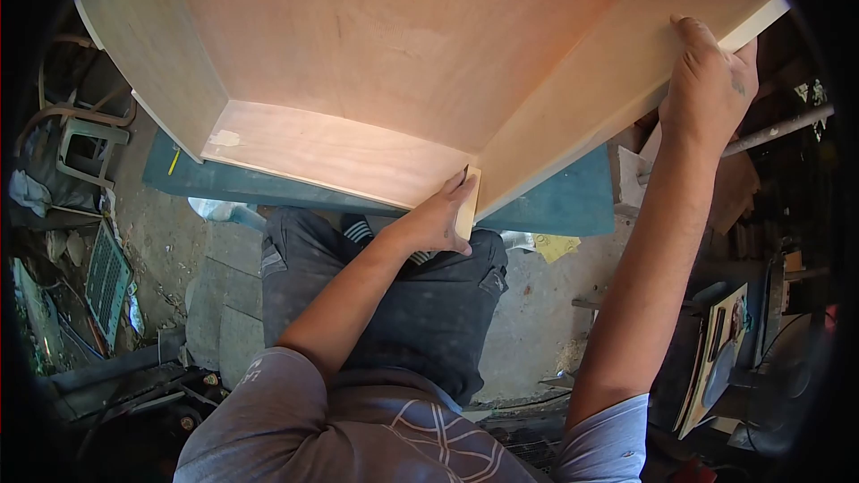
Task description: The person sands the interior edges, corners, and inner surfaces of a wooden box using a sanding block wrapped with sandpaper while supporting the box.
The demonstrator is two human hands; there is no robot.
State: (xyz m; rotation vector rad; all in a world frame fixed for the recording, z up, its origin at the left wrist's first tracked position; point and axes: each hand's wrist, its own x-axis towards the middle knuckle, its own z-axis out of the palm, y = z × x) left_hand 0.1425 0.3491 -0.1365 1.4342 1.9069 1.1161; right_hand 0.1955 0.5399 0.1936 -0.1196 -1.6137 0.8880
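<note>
A large open wooden box (385, 27), with a broad flat panel and upright side boards, fills the top of the head view. It rests at least partly on a dark green tabletop (573, 188). My left hand (437, 219) is closed around the end of a pale board (467, 204) at the box's near corner, thumb on the near side. Higher up on the right, my right hand (711, 85) grips the rim of the right side board (573, 107). Its thumb lies on the inner face, while its other fingers are mostly hidden behind the board.
A yellow pencil-like stick (174, 161) lies on the tabletop's left part. On the left stand a plastic stool (89, 148) and a green crate-like grid (107, 282). A metal pipe (778, 130) and leaning boards (711, 358) are on the right. My legs (385, 304) are below the table edge.
</note>
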